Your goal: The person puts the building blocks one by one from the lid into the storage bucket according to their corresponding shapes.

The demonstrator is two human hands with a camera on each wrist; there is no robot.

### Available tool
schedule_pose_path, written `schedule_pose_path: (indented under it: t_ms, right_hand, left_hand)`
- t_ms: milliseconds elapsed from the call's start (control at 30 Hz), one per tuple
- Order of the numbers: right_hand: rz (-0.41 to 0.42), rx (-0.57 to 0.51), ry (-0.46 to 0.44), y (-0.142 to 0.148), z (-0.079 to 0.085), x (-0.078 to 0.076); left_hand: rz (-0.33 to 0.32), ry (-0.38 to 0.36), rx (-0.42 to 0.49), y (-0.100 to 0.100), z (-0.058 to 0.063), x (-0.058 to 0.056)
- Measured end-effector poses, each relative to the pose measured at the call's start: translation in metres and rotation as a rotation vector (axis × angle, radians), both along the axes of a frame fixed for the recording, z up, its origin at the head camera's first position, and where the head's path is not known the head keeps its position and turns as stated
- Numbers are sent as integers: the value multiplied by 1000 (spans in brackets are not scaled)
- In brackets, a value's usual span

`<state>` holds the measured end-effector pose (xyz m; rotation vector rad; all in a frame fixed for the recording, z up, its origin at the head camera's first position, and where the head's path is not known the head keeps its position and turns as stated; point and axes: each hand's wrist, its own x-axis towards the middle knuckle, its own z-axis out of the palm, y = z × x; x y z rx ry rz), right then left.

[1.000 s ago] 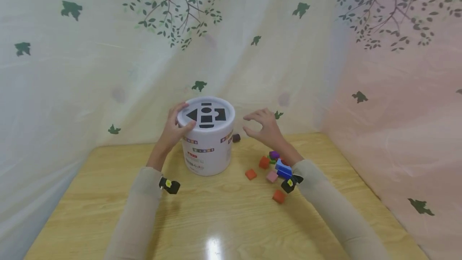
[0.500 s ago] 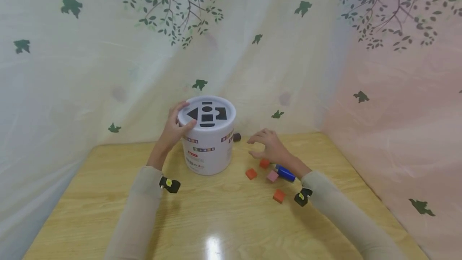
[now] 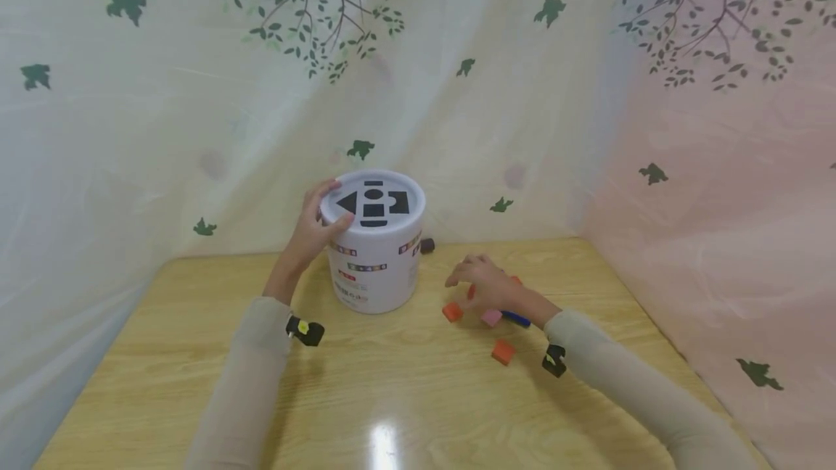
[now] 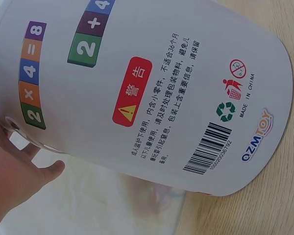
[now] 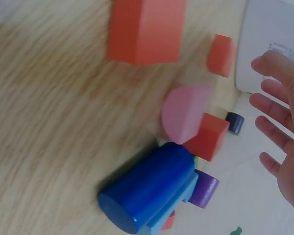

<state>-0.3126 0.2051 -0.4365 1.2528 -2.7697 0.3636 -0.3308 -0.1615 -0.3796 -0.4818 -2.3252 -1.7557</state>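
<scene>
A white shape-sorter bucket stands upright at the back of the table, its lid cut with several dark shaped openings. My left hand grips its rim on the left side, thumb over the lid edge. To the bucket's right, my right hand hovers over a group of toy blocks, fingers loosely bent and holding nothing. Below that hand lie a blue cylinder, a pink half-round block, a red-orange block and a purple cylinder. In the head view the hand hides part of this group.
Nearer the front sits an orange block, and another orange block lies between bucket and group. A dark cylinder rests beside the bucket's back right. A curtain printed with leaves hangs behind the wooden table.
My right hand has come down from beside the bucket's lid to low over the blocks, covering several of them. The left hand keeps its hold on the bucket.
</scene>
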Motion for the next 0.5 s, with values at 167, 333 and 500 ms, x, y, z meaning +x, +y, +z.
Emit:
schedule_pose_path:
  t_ms: [167, 333, 500]
  right_hand:
    - [39, 34, 24, 0, -7, 2]
    - [62, 59, 26, 0, -9, 4]
    - [67, 76, 28, -1, -10, 4]
  left_hand:
    - [-8, -3, 6, 0, 0, 0]
    - [-15, -7, 15, 0, 0, -1]
    - [-13, 1, 15, -1, -1, -1]
